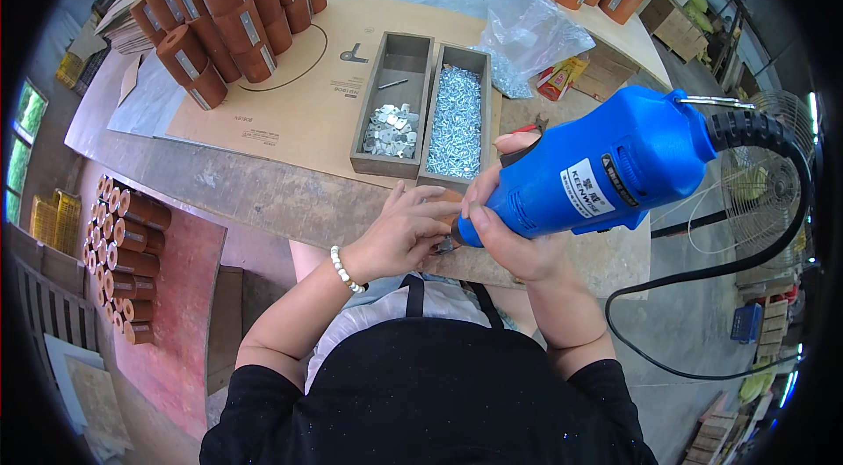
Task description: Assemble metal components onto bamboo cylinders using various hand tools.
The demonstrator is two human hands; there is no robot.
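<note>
My right hand (522, 241) is wrapped round the front end of a blue electric screwdriver (606, 158), whose tip points down and left toward my left hand. My left hand (395, 232) is at the table's near edge, fingers bent and closed in around the tool's tip. A bit of small metal shows by the fingertips, and a sliver of reddish-brown surface (449, 195) lies behind them. What the left fingers grip is mostly hidden. Just beyond the hands are two long wooden boxes: the left box (406, 61) has small metal plates (392, 129), the right one silvery screws (455, 122).
Reddish-brown cylinders (230, 21) with metal strips stand stacked at far left; more cylinders (132, 245) lie on a lower red board. A clear plastic bag (536, 21) and red-handled pliers (527, 128) sit right of the boxes. The tool's black cable (702, 276) loops down at right, near a fan (768, 166).
</note>
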